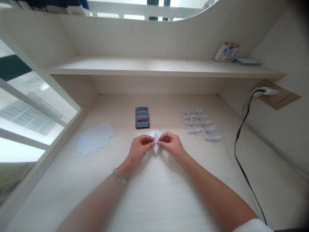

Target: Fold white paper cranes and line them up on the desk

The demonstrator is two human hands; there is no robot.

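Pale wood desk (154,199) under a shelf (145,66), window to the left. Both hands meet mid-desk: left hand (139,149) and right hand (172,144) each pinch one side of a folded white paper (156,141), held upright between fingertips. Phone (142,117) just behind. Paper stack (95,138) left; finished cranes (199,124) right. Black cable (243,154) far right.

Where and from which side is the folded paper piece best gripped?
Pinch the paper piece at its waist, from both sides, as the left hand and right hand do now. It is a slim diamond with thin tips pointing near and far; the middle is its widest, likely firmest part.
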